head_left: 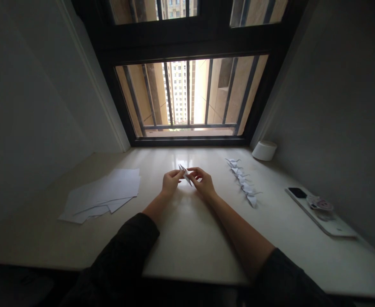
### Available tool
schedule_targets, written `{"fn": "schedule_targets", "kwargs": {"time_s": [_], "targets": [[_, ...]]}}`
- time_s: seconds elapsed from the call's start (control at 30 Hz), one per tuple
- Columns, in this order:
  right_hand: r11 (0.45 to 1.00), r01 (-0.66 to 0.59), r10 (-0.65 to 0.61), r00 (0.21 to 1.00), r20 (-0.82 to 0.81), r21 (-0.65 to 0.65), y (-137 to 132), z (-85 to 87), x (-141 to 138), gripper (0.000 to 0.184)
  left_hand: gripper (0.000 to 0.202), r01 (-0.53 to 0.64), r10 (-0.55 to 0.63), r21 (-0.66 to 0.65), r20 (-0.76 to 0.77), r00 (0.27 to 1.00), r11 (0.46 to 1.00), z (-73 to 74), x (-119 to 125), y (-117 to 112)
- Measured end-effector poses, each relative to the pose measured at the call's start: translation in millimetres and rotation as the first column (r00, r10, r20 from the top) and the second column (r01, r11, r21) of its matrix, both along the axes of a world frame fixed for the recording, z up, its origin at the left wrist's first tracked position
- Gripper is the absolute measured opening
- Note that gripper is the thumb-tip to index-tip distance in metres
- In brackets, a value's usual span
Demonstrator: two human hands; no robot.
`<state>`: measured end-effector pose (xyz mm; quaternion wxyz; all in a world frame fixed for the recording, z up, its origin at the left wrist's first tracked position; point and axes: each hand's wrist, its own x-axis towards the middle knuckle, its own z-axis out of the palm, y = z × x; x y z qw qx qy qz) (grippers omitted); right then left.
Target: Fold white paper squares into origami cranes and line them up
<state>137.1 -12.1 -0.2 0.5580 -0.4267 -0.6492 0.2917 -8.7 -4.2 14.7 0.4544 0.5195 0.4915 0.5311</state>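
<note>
Window [187,96]: dark frame with bars outside, beyond the folded paper [186,175].
Surface [187,247]: pale and shiny, extending around and below the folded paper.
Left hand [171,181]: pinches the folded paper from its left side.
Right hand [204,181]: pinches it also, from its right side.
Loose sheets [107,187]: white, overlapping, left of the folded paper.
Bird-like figures [245,187]: standing in one row, right of the folded paper.
Phone [334,228]: farther right of the folded paper.

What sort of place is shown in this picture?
Probably a home, at a wide window ledge: there is a dark-framed window with bars behind it, and a tall building outside.
</note>
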Motion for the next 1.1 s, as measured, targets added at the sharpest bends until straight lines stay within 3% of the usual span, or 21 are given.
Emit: {"fn": "schedule_targets", "kwargs": {"time_s": [0.17,0.4,0.73,1.1], "targets": [[0.981,-0.178,0.17,0.981,-0.095,-0.079,4.4,-0.8,-1.1,0.022,0.036,0.013,-0.009,-0.049,0.081,0.997,0.999,1.6,-5.1,2.1],[0.897,-0.41,0.342,0.882,-0.324,-0.168,9.1,-1.6,1.6,0.031,0.035,0.059,-0.045,-0.12,0.12,0.992,0.991,7.5,-9.5,4.8],[0.855,-0.485,0.42,0.855,-0.304,-0.183,8.0,2.6,8.6,0.039,0.032,0.03,-0.027,-0.049,0.053,0.998,0.998,9.0,-8.3,4.7],[0.923,-0.352,0.326,0.929,-0.173,-0.154,9.5,-1.9,6.9,0.037,0.033,0.047,-0.047,-0.027,0.006,0.999,0.999,8.1,-4.8,2.8]]}}
